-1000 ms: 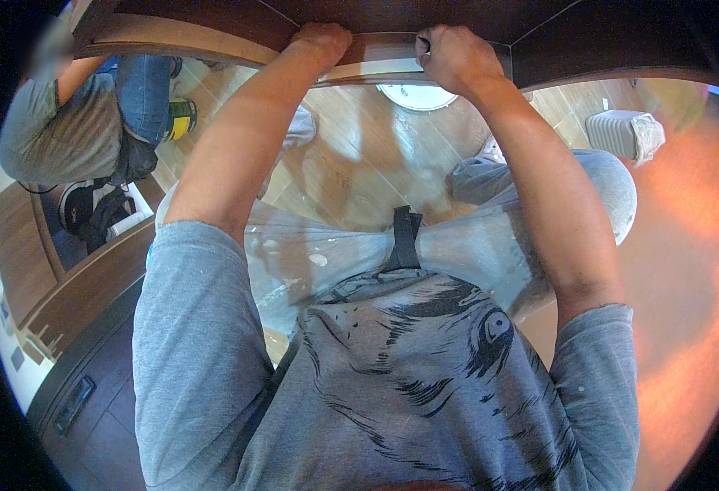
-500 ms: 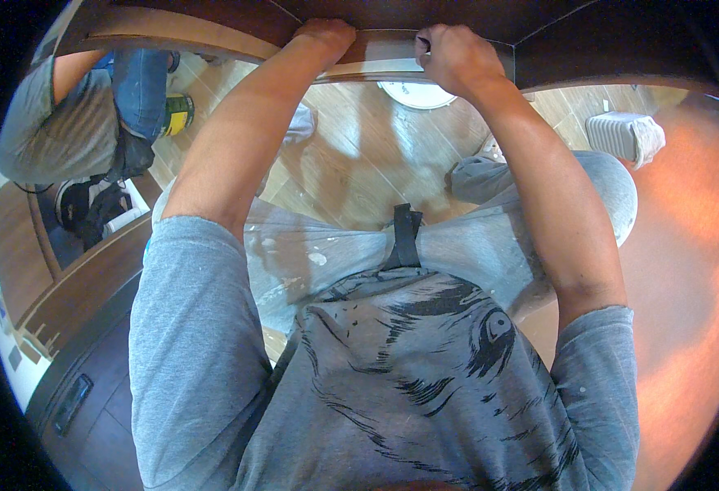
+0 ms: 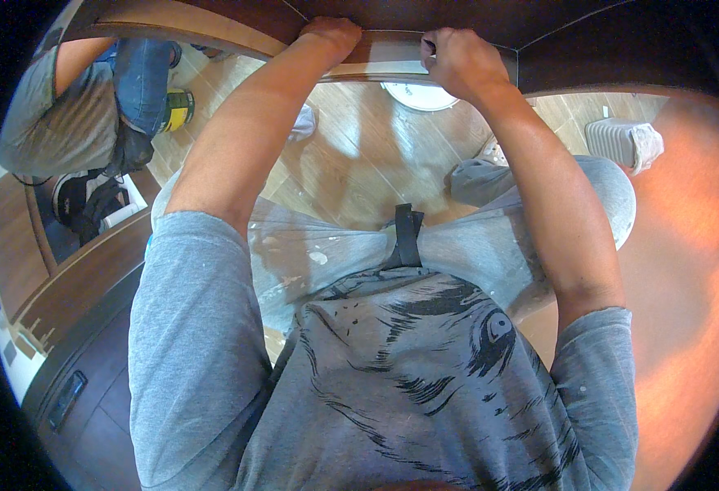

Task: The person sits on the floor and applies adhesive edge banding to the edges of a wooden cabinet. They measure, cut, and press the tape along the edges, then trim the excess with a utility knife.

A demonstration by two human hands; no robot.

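Observation:
Both my arms reach up to a dark brown wooden panel [image 3: 621, 49] at the top of the view. My left hand [image 3: 335, 36] rests against the lower part of it, its fingers bent and mostly hidden. To the right, my right hand [image 3: 464, 60] is closed, with thumb and fingers curled together at the panel's edge. Whatever it pinches is too small or too hidden to make out. Between the two hands runs a pale strip [image 3: 388, 67] along the wood.
At left another person's sleeve [image 3: 65, 131] and jeans show beside a yellow-and-green tin [image 3: 179, 111]. An open box [image 3: 134, 196] holds dark items. On the tiled floor lie a round white lid [image 3: 421, 96] and a ribbed white container [image 3: 613, 135] with a cloth.
Both hands stay at the panel, with the left shifted very slightly to the right. The view has moved a little; nothing has visibly been taken or let go.

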